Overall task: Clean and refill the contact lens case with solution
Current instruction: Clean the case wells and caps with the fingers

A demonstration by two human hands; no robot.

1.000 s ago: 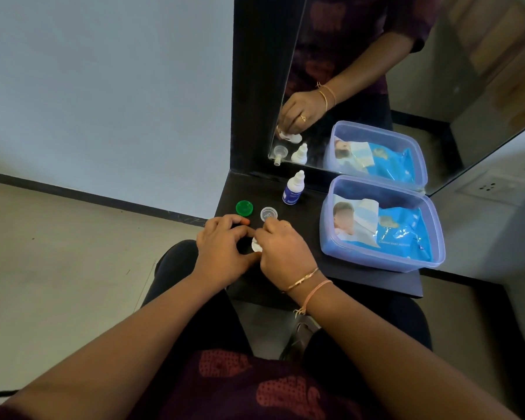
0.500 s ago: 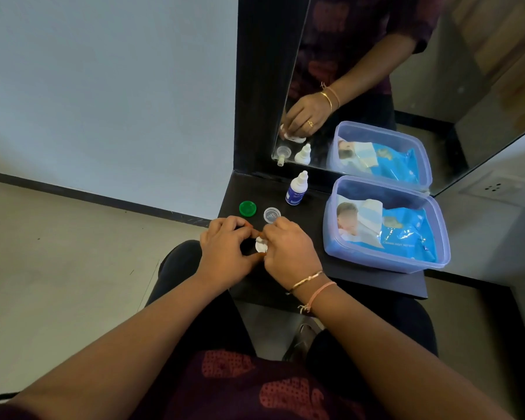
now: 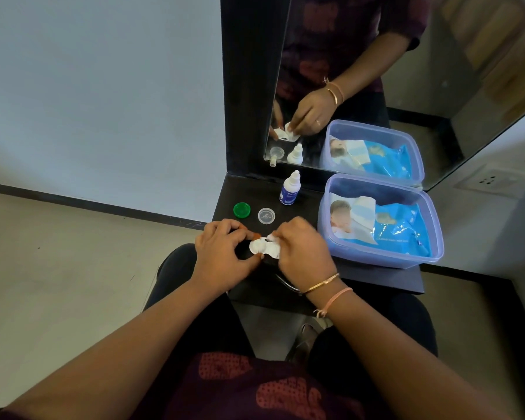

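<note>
White plastic contact lens case (image 3: 259,246), held between both hands just above the near edge of the table (image 3: 376,275), in front of the person's lap. It shows as a flat pale body with rounded lobes and a dark spot near its middle. Both wells are uncapped: green cap (image 3: 242,210) and clear cap (image 3: 266,215) lie side by side on the table just beyond the hands, apart from each other.

Left hand (image 3: 222,253): fingers curled, thumb and fingertips pinching the case's left end. Right hand (image 3: 303,253): fingers curled over the right end, gripping it. A scrap of white sits at the right fingertips; cannot tell whether it is tissue or part of the case. Two bangles and a thread band are on the right wrist.

Solution bottle (image 3: 290,189), white with a blue label, stands upright farther back, near the mirror (image 3: 437,86).

Table is small, black and matt. A translucent blue plastic box (image 3: 382,259) sits on its right side, holding a blue pack of wet wipes (image 3: 400,228). The mirror stands against the table's far edge and reflects the hands, bottle and box. Pale grey wall with a dark skirting line is to the left, beige floor below, wall socket (image 3: 491,179) at right.
</note>
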